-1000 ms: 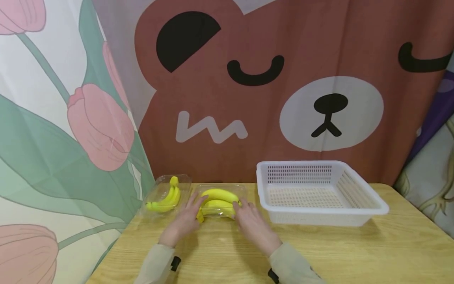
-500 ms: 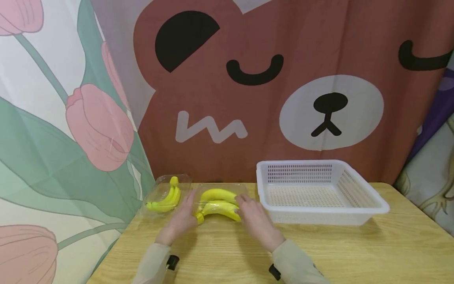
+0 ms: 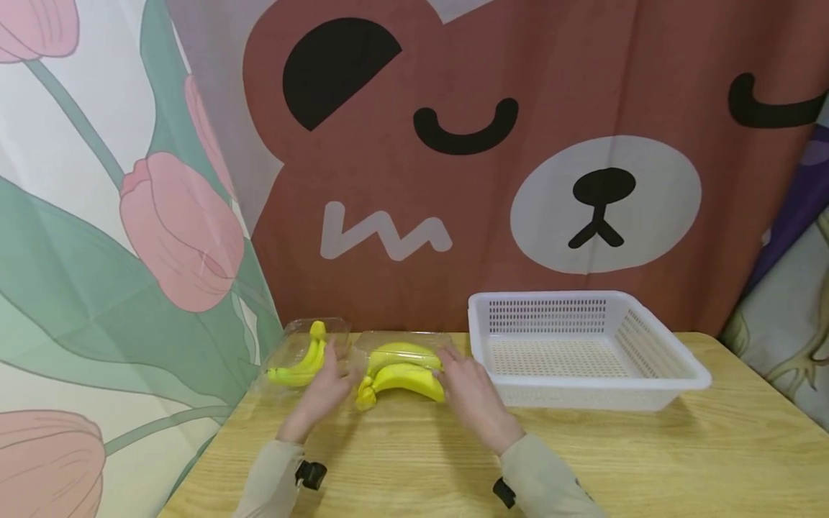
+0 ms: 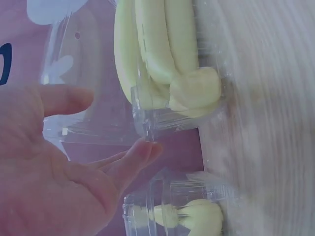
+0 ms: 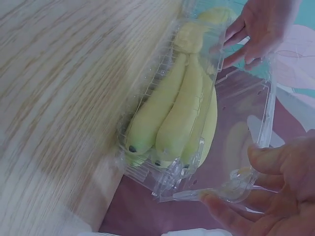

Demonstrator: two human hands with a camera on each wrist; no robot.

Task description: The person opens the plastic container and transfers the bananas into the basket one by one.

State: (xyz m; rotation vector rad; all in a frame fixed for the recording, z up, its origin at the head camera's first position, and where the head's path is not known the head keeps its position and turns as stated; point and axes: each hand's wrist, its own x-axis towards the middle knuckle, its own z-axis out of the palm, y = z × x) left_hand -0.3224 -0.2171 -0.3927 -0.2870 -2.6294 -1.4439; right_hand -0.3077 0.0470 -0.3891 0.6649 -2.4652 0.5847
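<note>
In the head view, a clear plastic clamshell box [image 3: 403, 336] holds a bunch of yellow bananas [image 3: 408, 380] near the table's middle. Its lid [image 5: 235, 115] stands tilted up and open over the fruit in the right wrist view. My right hand [image 3: 476, 394] pinches the lid at its right corner, thumb on one side and fingers on the other. My left hand [image 3: 326, 388] is spread at the box's left end, thumb and fingers apart. In the left wrist view its fingertips [image 4: 147, 149] are by the box's edge; whether they touch it I cannot tell.
A second clear clamshell box [image 3: 338, 328] with bananas [image 3: 315, 357] in it lies just left of my left hand. To the right stands a white perforated plastic basket [image 3: 586, 384]. The wooden table [image 3: 414, 460] ends at a curtain [image 3: 388, 295] printed with a bear.
The lid's front edge has risen and moved back, uncovering more of the bananas. My left hand has moved left, off the box's side. My right hand has shifted slightly right, staying at the lid.
</note>
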